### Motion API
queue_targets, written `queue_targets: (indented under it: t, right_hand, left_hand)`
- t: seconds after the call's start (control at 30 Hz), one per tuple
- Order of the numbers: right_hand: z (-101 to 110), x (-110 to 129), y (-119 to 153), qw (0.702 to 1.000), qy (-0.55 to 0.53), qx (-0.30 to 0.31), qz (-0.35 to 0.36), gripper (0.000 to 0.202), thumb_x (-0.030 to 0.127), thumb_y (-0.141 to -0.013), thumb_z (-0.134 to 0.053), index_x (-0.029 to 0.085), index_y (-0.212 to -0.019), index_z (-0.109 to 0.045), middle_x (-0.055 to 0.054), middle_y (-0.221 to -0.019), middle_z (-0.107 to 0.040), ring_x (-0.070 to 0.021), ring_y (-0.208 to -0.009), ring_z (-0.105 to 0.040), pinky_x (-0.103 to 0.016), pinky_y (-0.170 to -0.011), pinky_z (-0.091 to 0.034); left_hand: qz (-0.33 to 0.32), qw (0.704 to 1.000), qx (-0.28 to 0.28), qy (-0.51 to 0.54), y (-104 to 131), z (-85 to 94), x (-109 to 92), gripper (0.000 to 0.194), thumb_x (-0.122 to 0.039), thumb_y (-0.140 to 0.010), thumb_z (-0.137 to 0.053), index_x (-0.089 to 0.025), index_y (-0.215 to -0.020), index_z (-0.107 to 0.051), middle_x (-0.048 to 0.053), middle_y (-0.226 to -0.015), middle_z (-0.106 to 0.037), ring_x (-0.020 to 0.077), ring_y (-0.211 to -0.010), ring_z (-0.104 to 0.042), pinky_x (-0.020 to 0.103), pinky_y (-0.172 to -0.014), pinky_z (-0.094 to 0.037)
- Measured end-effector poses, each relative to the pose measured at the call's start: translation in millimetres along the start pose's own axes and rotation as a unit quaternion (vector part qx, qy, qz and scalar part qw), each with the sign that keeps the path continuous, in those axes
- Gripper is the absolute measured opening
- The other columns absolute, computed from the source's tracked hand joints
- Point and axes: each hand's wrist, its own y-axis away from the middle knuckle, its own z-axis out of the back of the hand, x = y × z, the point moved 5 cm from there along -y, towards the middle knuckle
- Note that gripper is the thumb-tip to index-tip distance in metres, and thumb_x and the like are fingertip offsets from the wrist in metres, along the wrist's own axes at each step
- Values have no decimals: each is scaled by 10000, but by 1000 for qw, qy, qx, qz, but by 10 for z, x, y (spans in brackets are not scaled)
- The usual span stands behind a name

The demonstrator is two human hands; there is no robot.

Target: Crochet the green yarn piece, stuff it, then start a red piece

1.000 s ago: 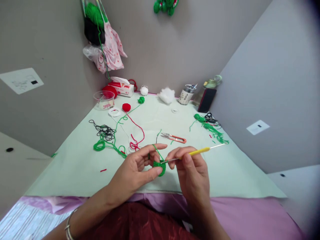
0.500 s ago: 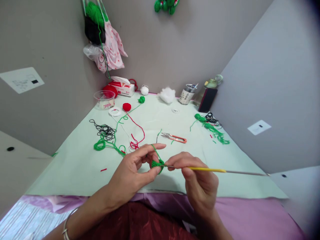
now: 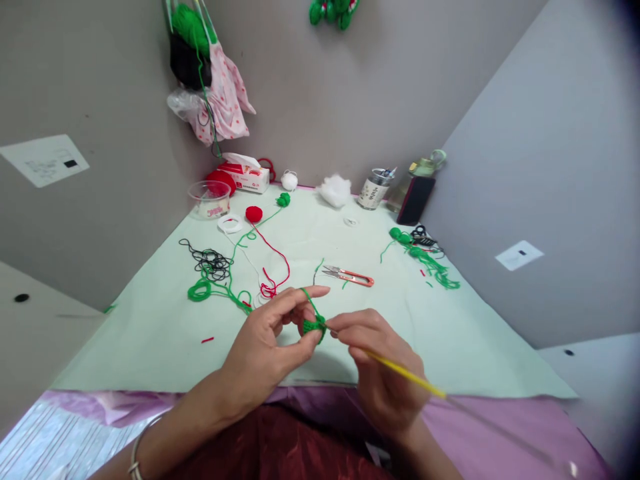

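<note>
Between thumb and fingers, my left hand [image 3: 267, 343] pinches a small green crocheted piece [image 3: 313, 326]. Green yarn runs up from the piece over the raised index finger. My right hand [image 3: 387, 363] is closed around a crochet hook with a yellow grip [image 3: 407, 375]. The hook's tip meets the right side of the green piece, and its long metal rear end slants down to the right, blurred. Orange-handled thread snips [image 3: 350, 275] lie just beyond my hands, beside short yarn scraps.
Tangled black yarn [image 3: 210, 264], green yarn loops [image 3: 199, 289] and a red ball [image 3: 254, 214] lie left. Behind stand a clear tub [image 3: 210, 200], tissue box [image 3: 247, 177], white stuffing [image 3: 335, 191], pen can [image 3: 374, 189] and phone [image 3: 416, 201]. Green crocheted parts [image 3: 420, 253] lie right.
The hook has tilted, its rear end swinging downward from nearly level. My right hand has moved slightly left and turned. My left hand has barely moved.
</note>
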Motion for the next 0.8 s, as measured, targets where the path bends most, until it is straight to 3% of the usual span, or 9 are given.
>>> queue_targets:
  t: [0.1, 0.2, 0.27, 0.37, 0.47, 0.53, 0.67, 0.8]
  right_hand:
    - [-68, 58, 67, 984, 156, 4, 85, 267, 58, -937, -595, 194, -1149, -681, -106, -1061, -730, -197, -949, -702, -320, -754, -604]
    - [-129, 95, 120, 954, 262, -15, 141, 327, 37, -884, -656, 211, -1155, -710, -102, -1052, -727, -219, -985, -698, -335, -787, -617]
    - [-115, 80, 109, 965, 231, -45, 117, 302, 75, -919, -622, 248, -1146, -717, -86, -1035, -729, -220, -946, -702, -346, -734, -618]
    - [-33, -18, 48, 992, 65, -110, 5, 249, 131, -988, -522, 240, -1093, -719, -64, -914, -726, -197, -807, -688, -344, -650, -582]
    - [-4, -152, 0, 974, -125, -152, -110, 218, 173, -1014, -503, 216, -995, -716, -34, -796, -684, -157, -680, -629, -316, -615, -542]
    - [-39, -203, -22, 960, -188, -141, -153, 204, 203, -1015, -526, 224, -962, -722, -33, -809, -684, -155, -701, -629, -311, -633, -543]
    - [-94, -176, -11, 974, -143, -111, -139, 211, 157, -993, -563, 255, -1025, -748, -54, -924, -727, -194, -886, -677, -332, -719, -569]
    - [-135, -74, 88, 995, 29, -80, -55, 328, 91, -937, -626, 291, -1172, -739, -64, -1013, -726, -199, -901, -682, -342, -720, -573]
  left_hand:
    - [8, 998, -12, 56, 19, -31, 43, 493, -166, -834, -731, -283, -1309, -673, -20, -875, -584, 116, -871, -571, 248, -883, -468]
    - [60, 985, 7, 163, 32, -87, 118, 551, -221, -824, -781, -324, -1349, -648, -23, -904, -577, 109, -867, -564, 234, -846, -466]
    - [119, 963, 35, 239, 30, -125, 165, 555, -260, -809, -803, -307, -1343, -659, -12, -915, -578, 110, -838, -555, 233, -791, -466]
    - [159, 940, 58, 296, 10, -119, 161, 508, -282, -785, -820, -257, -1281, -712, -7, -870, -570, 94, -759, -515, 215, -714, -438]
    - [130, 952, 48, 274, -9, -64, 115, 435, -263, -786, -819, -259, -1216, -754, -9, -862, -574, 90, -763, -506, 211, -733, -429]
    - [116, 961, 56, 246, -1, -69, 111, 434, -252, -794, -816, -281, -1222, -750, -1, -899, -606, 114, -841, -544, 237, -819, -446]
    - [94, 969, 45, 226, 12, -99, 143, 459, -261, -802, -818, -306, -1249, -725, 6, -949, -645, 148, -921, -593, 290, -905, -469]
    - [83, 968, 0, 235, 6, -102, 152, 522, -266, -782, -838, -302, -1285, -702, -10, -890, -624, 132, -858, -588, 259, -826, -481]
